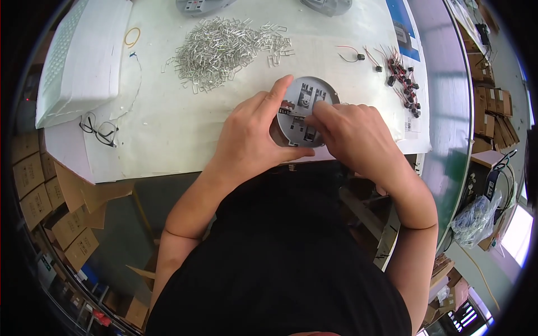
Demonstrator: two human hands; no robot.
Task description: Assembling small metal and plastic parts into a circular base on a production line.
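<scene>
A round grey plastic housing [297, 105] with slots and small metal parts inside lies at the table's front edge. My left hand [245, 130] is wrapped round its left side, thumb along the near rim and fingers along the far left rim. Over its right half, my right hand [358, 130] has thumb and fingers pinched together inside the housing. Whatever those fingertips hold is hidden. Beyond my left hand is a heap of bent silver wire clips [221, 53].
Small black round components with red and black wires [402, 81] lie at the right. A white foam box [84, 61], eyeglasses [100, 130] and a yellow rubber band [132, 37] are at the left. Two grey housings [204, 5] [329, 5] sit at the far edge.
</scene>
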